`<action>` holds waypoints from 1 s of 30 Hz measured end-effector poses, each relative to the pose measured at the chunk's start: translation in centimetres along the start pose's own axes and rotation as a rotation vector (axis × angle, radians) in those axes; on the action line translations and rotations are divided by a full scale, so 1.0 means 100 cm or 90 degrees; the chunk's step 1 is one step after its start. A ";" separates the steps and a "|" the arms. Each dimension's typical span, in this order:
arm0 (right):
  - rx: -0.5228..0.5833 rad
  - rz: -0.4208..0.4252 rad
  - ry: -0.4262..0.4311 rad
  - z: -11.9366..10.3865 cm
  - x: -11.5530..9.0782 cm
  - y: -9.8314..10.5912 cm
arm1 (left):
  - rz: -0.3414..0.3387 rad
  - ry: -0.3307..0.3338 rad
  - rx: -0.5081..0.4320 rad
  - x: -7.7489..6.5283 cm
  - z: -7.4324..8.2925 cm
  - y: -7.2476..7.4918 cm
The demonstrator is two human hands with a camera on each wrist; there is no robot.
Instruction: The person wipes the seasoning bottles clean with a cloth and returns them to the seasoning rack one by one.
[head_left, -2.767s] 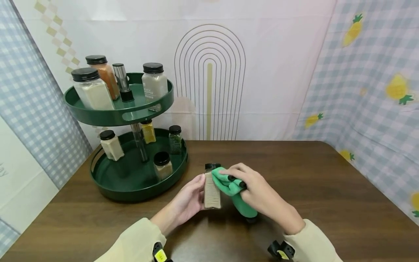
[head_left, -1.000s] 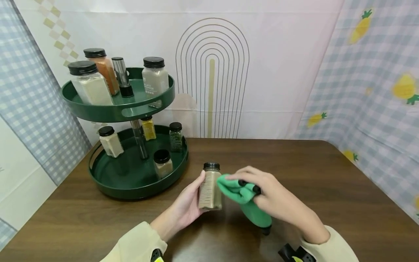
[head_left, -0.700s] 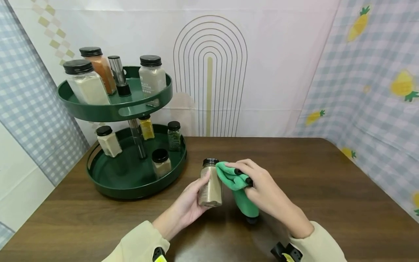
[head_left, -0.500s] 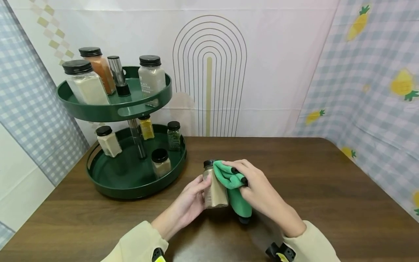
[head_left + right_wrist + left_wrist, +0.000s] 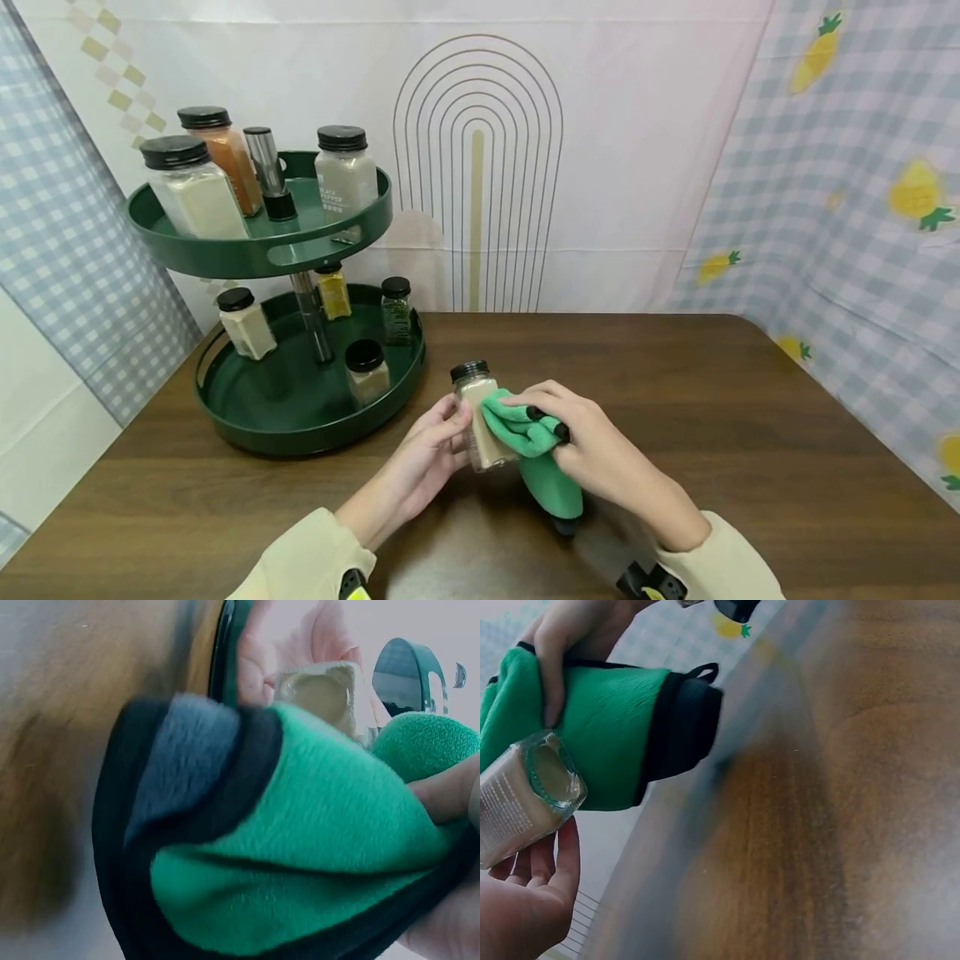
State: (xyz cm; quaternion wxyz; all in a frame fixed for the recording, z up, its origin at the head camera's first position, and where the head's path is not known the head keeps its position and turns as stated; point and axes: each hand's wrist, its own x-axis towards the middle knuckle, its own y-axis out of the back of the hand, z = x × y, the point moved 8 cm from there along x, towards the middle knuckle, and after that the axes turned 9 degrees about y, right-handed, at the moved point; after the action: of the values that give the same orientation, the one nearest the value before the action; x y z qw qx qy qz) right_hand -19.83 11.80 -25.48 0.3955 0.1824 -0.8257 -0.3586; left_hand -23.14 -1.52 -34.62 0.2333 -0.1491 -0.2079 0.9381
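Observation:
My left hand (image 5: 423,462) grips a clear square spice jar (image 5: 480,454) with beige powder and a black lid, tilted with its lid leaning left above the table. A bunched green cloth (image 5: 551,487) with black edging is pinched in my right hand (image 5: 592,433) and laid against the jar's right side. In the left wrist view the jar's glass base (image 5: 555,772) faces the camera and overlaps the green cloth (image 5: 611,720). The right wrist view shows the cloth (image 5: 315,817) large in front, with the jar (image 5: 322,694) partly hidden behind it.
A two-tier green rack stands at the left; its upper tray (image 5: 255,258) and lower tray (image 5: 300,442) bear several spice jars with black lids. One jar (image 5: 247,329) sits at the lower tray's left edge. The brown table (image 5: 712,417) extends to the right.
The jar has turned in my left hand, showing different sides, and now leans left. The cloth came away from it about a second ago, then returned and slid down from near the lid.

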 end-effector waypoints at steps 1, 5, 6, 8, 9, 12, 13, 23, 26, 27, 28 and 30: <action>0.012 -0.006 0.000 0.001 -0.002 -0.001 | 0.002 -0.002 -0.001 0.000 0.001 0.001; 0.052 -0.050 0.020 0.002 -0.009 -0.001 | -0.004 -0.003 0.001 0.000 0.002 0.003; 0.059 -0.065 0.027 0.002 -0.010 0.000 | -0.007 0.000 0.002 0.000 0.002 0.003; 0.063 -0.090 0.033 0.003 -0.013 0.004 | -0.011 0.010 0.000 0.000 0.000 0.004; 0.061 -0.094 0.029 0.004 -0.013 0.008 | -0.014 0.014 -0.005 -0.001 0.000 0.004; 0.043 -0.072 -0.014 0.010 -0.012 0.018 | -0.018 0.024 -0.025 -0.001 -0.002 0.005; 0.036 -0.058 -0.031 0.012 -0.010 0.020 | -0.020 0.025 -0.033 -0.001 -0.002 0.005; -0.002 -0.002 -0.045 0.015 0.008 0.005 | -0.047 0.004 -0.103 -0.002 0.002 -0.005; -0.004 -0.016 -0.041 0.016 0.004 0.002 | -0.031 0.001 -0.111 -0.004 0.005 0.000; -0.008 -0.021 -0.039 0.016 0.002 0.001 | -0.024 0.001 -0.112 -0.005 0.006 0.002; -0.017 -0.026 -0.036 0.016 0.000 0.000 | -0.018 0.001 -0.112 -0.006 0.006 0.004; -0.039 -0.032 -0.025 0.015 -0.003 -0.001 | -0.003 -0.001 -0.104 -0.006 0.006 0.007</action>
State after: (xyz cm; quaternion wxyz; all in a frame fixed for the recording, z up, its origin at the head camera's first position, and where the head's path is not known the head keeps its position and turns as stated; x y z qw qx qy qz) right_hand -20.83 12.61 -26.35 0.3750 0.1841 -0.8172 -0.3971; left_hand -23.15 -2.54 -34.26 0.2224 -0.1665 -0.2844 0.9175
